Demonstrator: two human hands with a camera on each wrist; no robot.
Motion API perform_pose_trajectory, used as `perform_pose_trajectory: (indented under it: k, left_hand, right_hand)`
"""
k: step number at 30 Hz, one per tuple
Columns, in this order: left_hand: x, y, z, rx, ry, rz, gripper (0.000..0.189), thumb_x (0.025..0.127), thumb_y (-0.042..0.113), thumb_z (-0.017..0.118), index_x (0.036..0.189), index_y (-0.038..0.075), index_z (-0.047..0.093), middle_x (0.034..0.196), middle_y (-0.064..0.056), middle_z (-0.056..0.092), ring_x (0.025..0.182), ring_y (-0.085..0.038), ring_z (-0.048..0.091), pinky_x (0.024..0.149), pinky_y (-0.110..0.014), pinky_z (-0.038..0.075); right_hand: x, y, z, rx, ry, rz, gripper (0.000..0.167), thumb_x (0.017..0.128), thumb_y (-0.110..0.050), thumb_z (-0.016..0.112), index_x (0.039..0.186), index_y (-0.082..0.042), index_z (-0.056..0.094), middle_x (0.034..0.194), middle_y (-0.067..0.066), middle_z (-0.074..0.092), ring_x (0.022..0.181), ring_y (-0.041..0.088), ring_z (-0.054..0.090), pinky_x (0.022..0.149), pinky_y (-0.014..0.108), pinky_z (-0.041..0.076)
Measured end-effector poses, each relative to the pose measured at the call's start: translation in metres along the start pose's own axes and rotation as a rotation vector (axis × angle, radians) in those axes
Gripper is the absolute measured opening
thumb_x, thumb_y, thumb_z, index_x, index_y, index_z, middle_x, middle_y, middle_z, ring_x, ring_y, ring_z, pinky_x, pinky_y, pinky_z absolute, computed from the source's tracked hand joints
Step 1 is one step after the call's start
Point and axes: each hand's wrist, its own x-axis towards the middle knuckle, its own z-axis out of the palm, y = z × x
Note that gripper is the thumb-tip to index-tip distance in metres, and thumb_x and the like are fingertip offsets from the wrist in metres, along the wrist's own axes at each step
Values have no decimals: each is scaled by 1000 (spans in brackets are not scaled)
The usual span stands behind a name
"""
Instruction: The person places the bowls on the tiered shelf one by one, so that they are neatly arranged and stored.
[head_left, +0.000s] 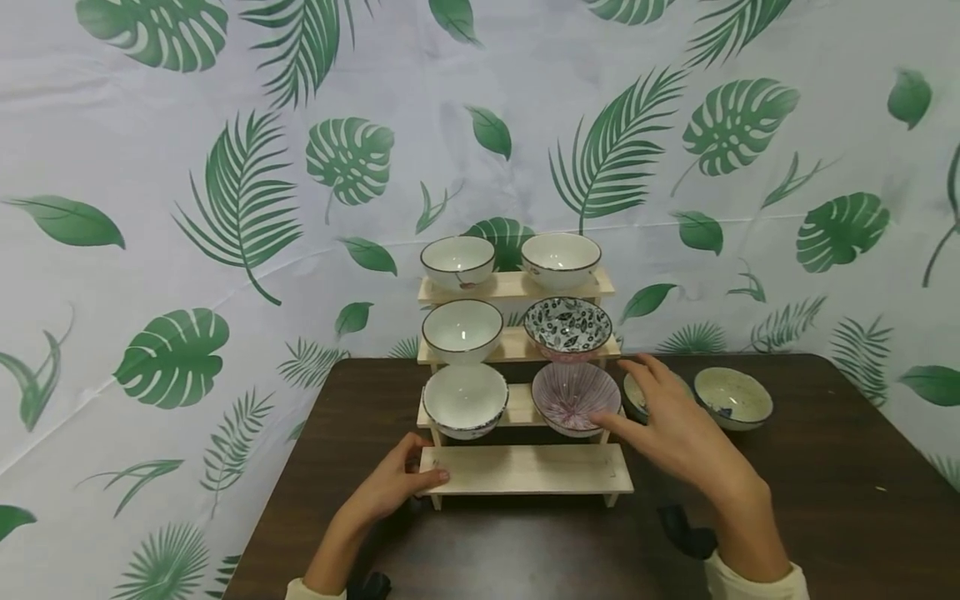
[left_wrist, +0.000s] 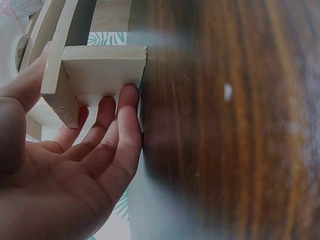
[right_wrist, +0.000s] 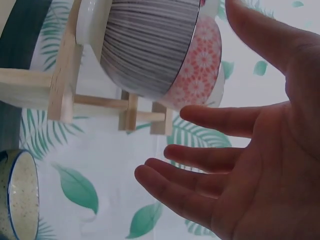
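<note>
A tiered wooden rack [head_left: 525,471] bears bowls in pairs on its upper three steps. My left hand [head_left: 395,479] grips the left end of its lowest step, thumb on top. In the left wrist view the fingers [left_wrist: 107,117] lie against the end's side support. My right hand [head_left: 667,421] hovers at the rack's right side with fingers spread and straight, holding nothing. Its thumb overlaps the purple striped bowl [head_left: 573,392] in the head view. Beside that bowl on the same step sits a white bowl [head_left: 465,396]. Above the striped bowl is a black-patterned bowl [head_left: 567,321].
Three more white bowls stand higher up: one on the left [head_left: 462,327], two on top, left [head_left: 457,257] and right [head_left: 561,254]. On the dark table [head_left: 825,467], right of the rack, are a speckled bowl [head_left: 733,396] and another bowl [head_left: 636,396], partly behind my right hand. A leaf-print backdrop [head_left: 420,75] hangs behind.
</note>
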Motion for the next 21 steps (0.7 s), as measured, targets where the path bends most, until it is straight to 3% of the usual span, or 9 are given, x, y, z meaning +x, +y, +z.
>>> perform_pose_trajectory:
  k: [11, 21]
  left_hand:
    - [5, -3, 3, -17, -2, 8, 55, 92, 26, 78, 131, 0, 49, 117, -16, 62, 89, -19, 62, 72, -31, 50]
    - [-1, -2, -1, -10, -7, 9, 56, 94, 27, 76, 134, 1, 48, 115, -14, 61, 85, -18, 58, 68, -30, 48]
  right_hand:
    - [4, 21, -5, 15, 27, 18, 90, 98, -62, 59, 159, -2, 31, 164, 32, 21, 148, 58, 24, 105, 79, 30]
    - [14, 35, 0, 30, 144, -3, 81, 102, -48, 61, 154, 8, 35, 156, 36, 35, 143, 59, 28, 109, 76, 28]
